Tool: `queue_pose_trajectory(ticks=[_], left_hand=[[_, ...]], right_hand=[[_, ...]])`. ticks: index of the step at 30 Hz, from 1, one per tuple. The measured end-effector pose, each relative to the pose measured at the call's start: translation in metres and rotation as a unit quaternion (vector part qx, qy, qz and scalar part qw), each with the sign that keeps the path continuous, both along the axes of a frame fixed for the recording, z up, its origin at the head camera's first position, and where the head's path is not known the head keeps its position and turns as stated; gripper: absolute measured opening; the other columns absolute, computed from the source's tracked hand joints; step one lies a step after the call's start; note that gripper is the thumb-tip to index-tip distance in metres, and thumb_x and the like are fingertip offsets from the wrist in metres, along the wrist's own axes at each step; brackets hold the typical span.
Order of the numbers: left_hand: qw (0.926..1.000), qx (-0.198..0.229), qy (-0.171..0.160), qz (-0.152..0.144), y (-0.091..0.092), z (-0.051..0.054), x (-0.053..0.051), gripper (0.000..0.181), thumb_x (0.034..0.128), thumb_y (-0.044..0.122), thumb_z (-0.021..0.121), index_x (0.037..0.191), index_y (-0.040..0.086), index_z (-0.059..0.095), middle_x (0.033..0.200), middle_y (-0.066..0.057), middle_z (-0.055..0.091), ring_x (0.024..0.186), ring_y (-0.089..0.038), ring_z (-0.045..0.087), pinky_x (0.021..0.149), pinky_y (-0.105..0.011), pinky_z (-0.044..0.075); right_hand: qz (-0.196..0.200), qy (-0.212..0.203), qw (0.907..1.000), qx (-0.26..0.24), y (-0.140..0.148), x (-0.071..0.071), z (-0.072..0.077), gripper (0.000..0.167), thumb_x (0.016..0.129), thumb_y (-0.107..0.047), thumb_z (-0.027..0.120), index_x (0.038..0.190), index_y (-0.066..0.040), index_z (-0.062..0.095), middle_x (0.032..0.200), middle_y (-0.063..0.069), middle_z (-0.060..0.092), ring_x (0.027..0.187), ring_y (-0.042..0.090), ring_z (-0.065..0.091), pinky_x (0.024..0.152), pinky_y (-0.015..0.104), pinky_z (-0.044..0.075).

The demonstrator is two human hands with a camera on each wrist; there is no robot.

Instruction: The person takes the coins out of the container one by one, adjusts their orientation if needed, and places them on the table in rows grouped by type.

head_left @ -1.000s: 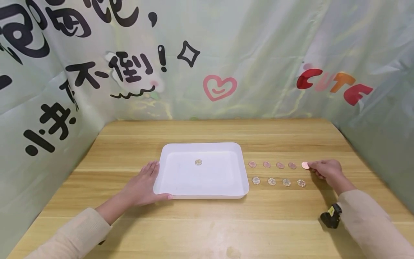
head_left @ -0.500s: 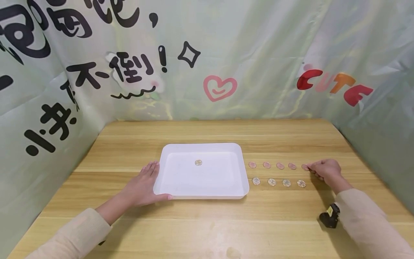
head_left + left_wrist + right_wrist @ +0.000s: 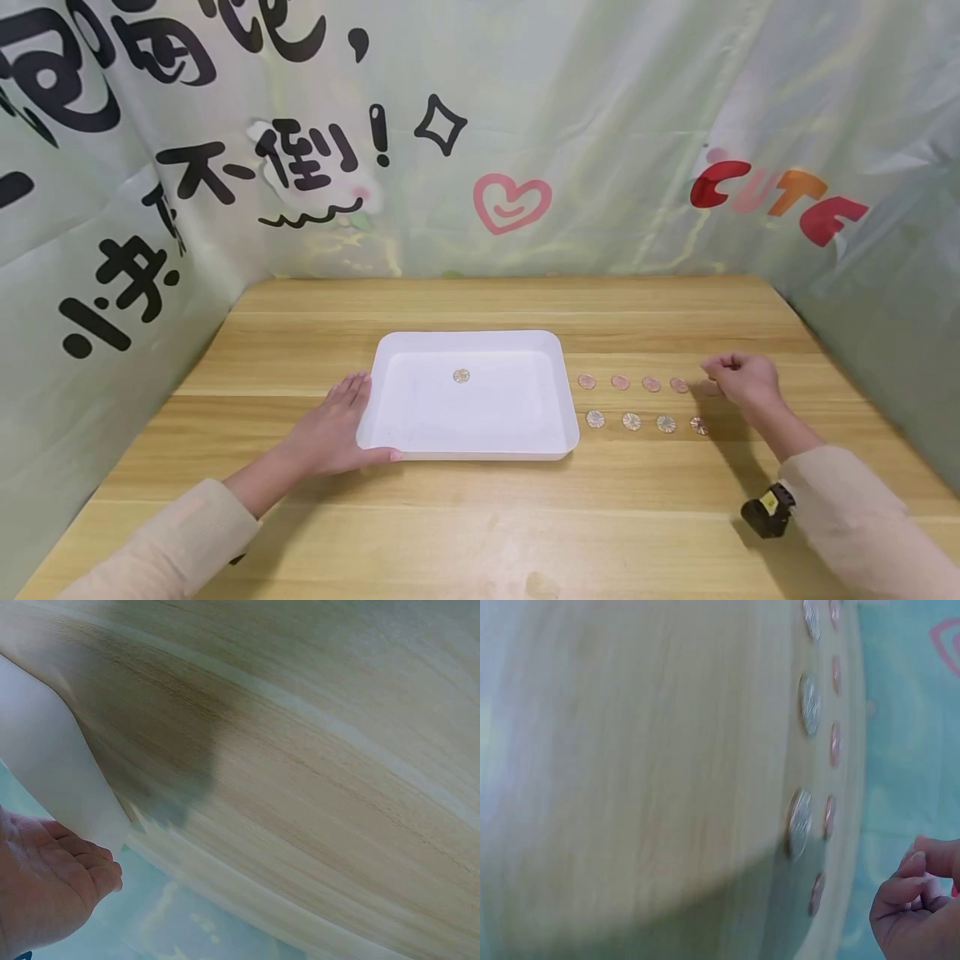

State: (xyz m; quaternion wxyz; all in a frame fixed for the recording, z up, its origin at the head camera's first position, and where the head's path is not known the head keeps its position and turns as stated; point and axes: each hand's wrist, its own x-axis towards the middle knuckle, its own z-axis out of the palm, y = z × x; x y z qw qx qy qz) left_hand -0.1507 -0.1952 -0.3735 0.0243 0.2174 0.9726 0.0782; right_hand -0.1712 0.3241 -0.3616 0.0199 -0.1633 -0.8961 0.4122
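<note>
My left hand (image 3: 326,429) rests against the left edge of a white tray (image 3: 465,454), fingers along its side and thumb at the front corner. Inside the tray lies one gold-toned coin (image 3: 461,376). Above the far end of the coin rows hovers my right hand (image 3: 744,382), its fingers curled and thumb tip near the index finger; no object shows in it. Beneath it, in its shadow, lies a pinkish coin (image 3: 816,892), last in a row of pinkish coins (image 3: 651,384). A row of silvery coins (image 3: 632,422) runs nearer the person.
All this stands on a wood-grain table (image 3: 480,525). A printed curtain (image 3: 600,167) closes off the back and both sides. A small black device (image 3: 768,511) sits at the right wrist.
The right hand has let go of the last pinkish coin and risen slightly up and left. That coin, bright and tilted earlier, now lies flat. The left hand and tray stay put.
</note>
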Motion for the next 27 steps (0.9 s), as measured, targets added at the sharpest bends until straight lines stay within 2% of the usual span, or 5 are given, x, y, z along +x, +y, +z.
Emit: queue_pose_trajectory(ticks=[8,15,22,27], left_hand=[[1.0000,-0.004,-0.009,-0.001,0.000,0.001,0.000,0.110,0.0726,0.063,0.062,0.138,-0.017,0.024,0.145,-0.034,0.026,0.136,-0.045,0.025,0.111,-0.053,0.026],[1.0000,-0.001,-0.002,-0.001,0.001,0.001,0.000,0.110,0.0724,0.064,0.062,0.138,-0.017,0.026,0.144,-0.034,0.028,0.136,-0.045,0.026,0.111,-0.053,0.027],[1.0000,-0.002,-0.008,0.002,0.000,-0.001,-0.001,0.112,0.0718,0.066,0.061,0.139,-0.016,0.024,0.146,-0.033,0.026,0.137,-0.045,0.024,0.111,-0.053,0.026],[1.0000,0.002,-0.005,0.003,0.000,-0.002,-0.001,0.112,0.0717,0.065,0.061,0.139,-0.016,0.025,0.145,-0.033,0.026,0.137,-0.045,0.024,0.112,-0.053,0.026]], right_hand=[[0.044,0.013,0.9987,-0.024,-0.027,-0.003,0.008,0.032,0.096,-0.022,0.049,0.102,0.009,0.054,0.072,-0.004,0.054,0.058,0.004,0.048,0.051,0.023,0.046],[0.087,0.009,0.9935,-0.073,-0.048,-0.005,0.011,0.036,0.095,-0.022,0.051,0.106,0.012,0.052,0.071,-0.006,0.054,0.056,0.002,0.047,0.051,0.021,0.046],[0.123,-0.012,0.9893,-0.078,-0.073,-0.005,0.015,0.039,0.095,-0.027,0.052,0.106,0.010,0.053,0.072,-0.005,0.053,0.059,0.004,0.046,0.053,0.022,0.045],[0.141,-0.006,0.9861,-0.087,-0.092,-0.008,0.016,0.037,0.094,-0.026,0.054,0.103,0.010,0.054,0.068,-0.004,0.052,0.057,0.005,0.045,0.052,0.022,0.044]])
